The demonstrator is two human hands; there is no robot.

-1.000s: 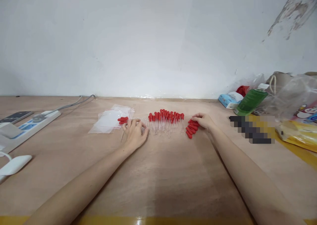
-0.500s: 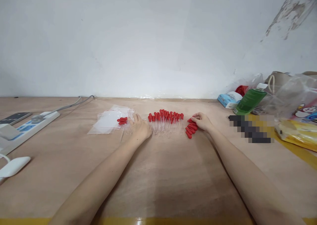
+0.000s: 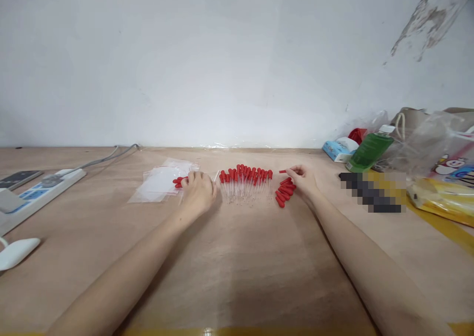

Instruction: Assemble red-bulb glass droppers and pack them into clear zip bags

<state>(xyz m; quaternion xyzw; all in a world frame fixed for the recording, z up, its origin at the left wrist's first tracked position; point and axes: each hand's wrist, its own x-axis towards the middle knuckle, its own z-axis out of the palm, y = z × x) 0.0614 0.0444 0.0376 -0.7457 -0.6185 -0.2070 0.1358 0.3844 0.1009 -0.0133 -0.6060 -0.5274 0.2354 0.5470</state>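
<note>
My right hand (image 3: 304, 179) pinches a red rubber dropper bulb (image 3: 282, 171), its end pointing left. Just below that hand, several loose red bulbs (image 3: 284, 193) lie in a slanting row. My left hand (image 3: 199, 192) is closed, its fingers curled down near the plastic bags. A thin clear glass dropper tube (image 3: 217, 175) sticks up at its right side, seemingly held in the fingers. Between the hands, a fan of assembled droppers (image 3: 244, 180) lies with red bulbs towards the wall. Other red bulbs (image 3: 178, 182) rest on the bags, partly hidden by my left hand.
Clear zip bags (image 3: 157, 180) lie left of centre. A white power strip (image 3: 52, 190), a phone (image 3: 20, 179) and a white device (image 3: 19, 253) are at far left. Towards the right stand a tissue pack (image 3: 338, 150), a green bottle (image 3: 371, 150) and plastic bags (image 3: 437, 148).
My right hand has lifted a red bulb off the loose row. My left hand has shifted slightly left and curled its fingers, and a glass tube now sticks out beside it.
</note>
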